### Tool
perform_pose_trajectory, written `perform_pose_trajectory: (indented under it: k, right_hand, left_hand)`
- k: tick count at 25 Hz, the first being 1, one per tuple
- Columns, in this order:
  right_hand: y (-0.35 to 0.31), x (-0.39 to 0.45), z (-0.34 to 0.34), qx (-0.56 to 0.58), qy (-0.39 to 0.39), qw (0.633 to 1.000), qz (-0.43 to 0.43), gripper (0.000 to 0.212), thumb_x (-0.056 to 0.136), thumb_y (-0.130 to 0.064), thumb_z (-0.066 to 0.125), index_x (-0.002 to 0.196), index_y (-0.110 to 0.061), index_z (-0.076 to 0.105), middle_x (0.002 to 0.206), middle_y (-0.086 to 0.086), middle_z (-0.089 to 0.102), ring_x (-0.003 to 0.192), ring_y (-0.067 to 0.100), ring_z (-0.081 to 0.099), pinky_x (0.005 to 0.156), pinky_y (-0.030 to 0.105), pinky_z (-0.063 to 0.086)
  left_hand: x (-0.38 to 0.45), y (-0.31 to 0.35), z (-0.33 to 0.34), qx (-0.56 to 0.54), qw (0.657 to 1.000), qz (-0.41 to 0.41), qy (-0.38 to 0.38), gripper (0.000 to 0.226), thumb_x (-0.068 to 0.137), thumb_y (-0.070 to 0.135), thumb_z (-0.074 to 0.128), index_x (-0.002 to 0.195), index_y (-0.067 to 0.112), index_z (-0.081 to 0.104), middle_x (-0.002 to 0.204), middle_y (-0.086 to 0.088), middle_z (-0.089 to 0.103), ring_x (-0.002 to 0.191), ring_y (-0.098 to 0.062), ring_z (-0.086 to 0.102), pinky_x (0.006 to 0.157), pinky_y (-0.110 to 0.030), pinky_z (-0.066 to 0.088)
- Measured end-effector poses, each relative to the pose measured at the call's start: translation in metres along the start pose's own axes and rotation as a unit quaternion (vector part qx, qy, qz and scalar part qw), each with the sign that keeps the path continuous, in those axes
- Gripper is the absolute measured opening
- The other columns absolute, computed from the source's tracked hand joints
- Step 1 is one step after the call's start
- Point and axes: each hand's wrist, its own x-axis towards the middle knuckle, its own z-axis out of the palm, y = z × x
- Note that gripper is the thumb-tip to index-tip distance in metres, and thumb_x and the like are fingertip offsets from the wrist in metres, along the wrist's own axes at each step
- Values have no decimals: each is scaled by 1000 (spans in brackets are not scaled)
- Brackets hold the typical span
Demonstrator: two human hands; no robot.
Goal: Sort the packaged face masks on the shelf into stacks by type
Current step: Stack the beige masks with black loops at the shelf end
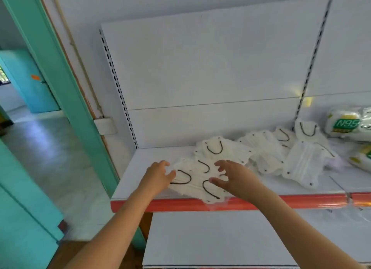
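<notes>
Head view. Left hand (158, 175) and right hand (230, 176), fingers spread and loosely bent, rest on either side of a small pile of white packaged masks (195, 180) with black ear loops, which overhangs the shelf's (140, 168) red front edge (301, 201). Beyond the right hand lie more white masks (267, 150); farther right, N95 packs (344, 122).
</notes>
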Motion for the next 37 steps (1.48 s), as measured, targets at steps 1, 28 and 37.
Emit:
perform_pose_trajectory:
  k: [1,28,37]
  right_hand:
    - [-3,9,8,-36,-10,999,15,69,83,-70,56,138,-29,45,126,-8,59,113,13,58,95,35,47]
    - [11,46,32,-114,28,985,123,31,88,-52,61,107,-28,57,95,-10,53,102,18,52,88,32,27]
    - [-37,47,-13,196,-14,978,-69,26,88,-44,63,80,-20,68,68,3,59,60,17,47,56,24,37]
  left_hand:
    - [1,-7,6,3,1000,-3,-12,55,95,47,60,141,18,51,130,-11,56,118,-25,57,101,-36,48]
    - [-3,-46,-39,-505,854,-94,83,45,70,34,85,111,26,68,113,2,76,102,-14,73,73,-23,62]
    - [-2,-1,-32,-354,932,39,-67,32,75,32,78,106,34,72,120,21,71,123,3,58,109,-27,41]
